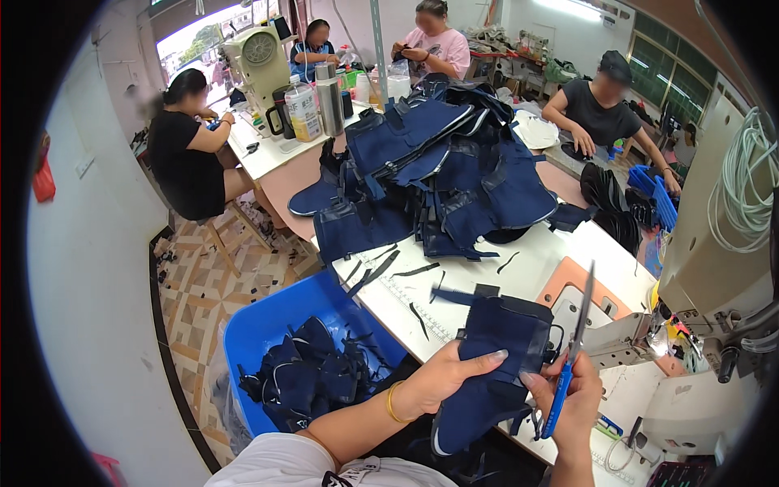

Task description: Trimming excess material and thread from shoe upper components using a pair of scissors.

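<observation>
Left hand (442,373) grips a navy fabric piece (503,334), right hand (581,396) blue-handled metal scissors (561,388) (navy fabric heap (454,166) beyond); piece's lower end white-edged.

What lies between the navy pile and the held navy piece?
A few thin black strips on the white table, as the head view shows.

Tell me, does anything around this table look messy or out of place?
Mostly loose litter: dark strips lie scattered across the white table in front of the uneven navy pile, and small scraps dot the tiled floor by the stool. They look like stray offcuts. I see nothing clearly damaged.
</observation>
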The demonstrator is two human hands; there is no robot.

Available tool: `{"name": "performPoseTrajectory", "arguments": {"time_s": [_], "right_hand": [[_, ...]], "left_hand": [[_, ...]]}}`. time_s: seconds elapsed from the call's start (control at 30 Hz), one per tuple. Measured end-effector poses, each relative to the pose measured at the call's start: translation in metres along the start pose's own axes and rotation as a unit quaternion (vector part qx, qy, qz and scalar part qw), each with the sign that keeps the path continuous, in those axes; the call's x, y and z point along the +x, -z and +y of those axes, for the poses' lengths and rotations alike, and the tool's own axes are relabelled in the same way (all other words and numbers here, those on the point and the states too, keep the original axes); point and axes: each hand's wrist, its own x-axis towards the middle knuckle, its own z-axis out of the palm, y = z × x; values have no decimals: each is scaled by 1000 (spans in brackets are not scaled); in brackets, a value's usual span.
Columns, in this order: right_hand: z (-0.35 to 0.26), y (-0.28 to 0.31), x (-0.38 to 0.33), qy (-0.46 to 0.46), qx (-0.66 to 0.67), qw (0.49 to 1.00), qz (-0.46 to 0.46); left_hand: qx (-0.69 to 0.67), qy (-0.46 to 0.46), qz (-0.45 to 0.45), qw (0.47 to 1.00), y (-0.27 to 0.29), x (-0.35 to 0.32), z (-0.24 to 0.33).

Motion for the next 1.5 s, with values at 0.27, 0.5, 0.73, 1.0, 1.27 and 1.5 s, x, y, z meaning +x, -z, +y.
{"name": "performPoseTrajectory", "arguments": {"time_s": [0.27, 0.5, 0.73, 1.0, 1.27, 1.5], "right_hand": [[21, -17, -16, -69, 168, 976, 122], [18, -23, -23, -3, 175, 966, 188], [20, 6, -12, -76, -77, 991, 79], [14, 7, -11, 40, -159, 982, -90], [19, 21, -25, 53, -108, 978, -171], [47, 25, -22, 46, -67, 988, -131]], "left_hand": [[56, 70, -215, 973, 27, 15, -1], [-83, 85, -249, 961, 41, -16, -62], [-58, 120, -50, 990, 13, -2, -28], [109, 146, 46, 982, 14, 20, -14], [204, 127, -13, 971, 2, -1, -11], [233, 175, -113, 950, -5, 23, 1]]}}
